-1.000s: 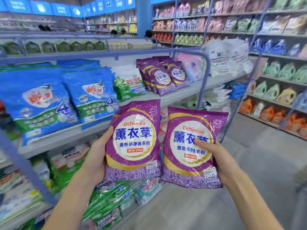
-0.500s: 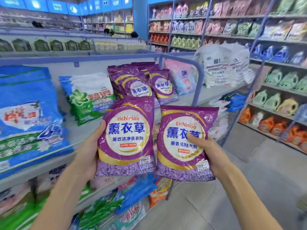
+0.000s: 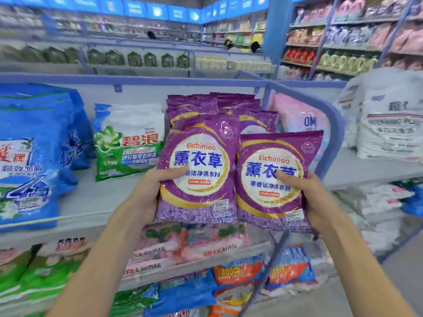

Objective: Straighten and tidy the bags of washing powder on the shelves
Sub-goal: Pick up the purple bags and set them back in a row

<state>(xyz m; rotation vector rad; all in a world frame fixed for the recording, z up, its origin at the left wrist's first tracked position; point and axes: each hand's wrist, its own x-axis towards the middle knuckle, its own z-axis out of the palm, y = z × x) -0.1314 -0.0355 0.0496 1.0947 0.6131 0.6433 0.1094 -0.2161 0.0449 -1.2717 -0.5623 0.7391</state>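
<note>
Head camera looks forward and down, close to the shelf (image 3: 96,209).

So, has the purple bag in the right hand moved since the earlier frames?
Yes. The purple bag in the right hand has risen toward the shelved purple stack, now overlapping it; earlier it hung below, clear of it.

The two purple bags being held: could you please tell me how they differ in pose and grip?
The left bag sits higher in view than the right bag. The left hand grips the left bag's left edge, thumb below the big characters; the right hand grips the right bag's right edge, thumb across them. Both are upright, face the camera and carry the same purple Eichimoo print.
</note>
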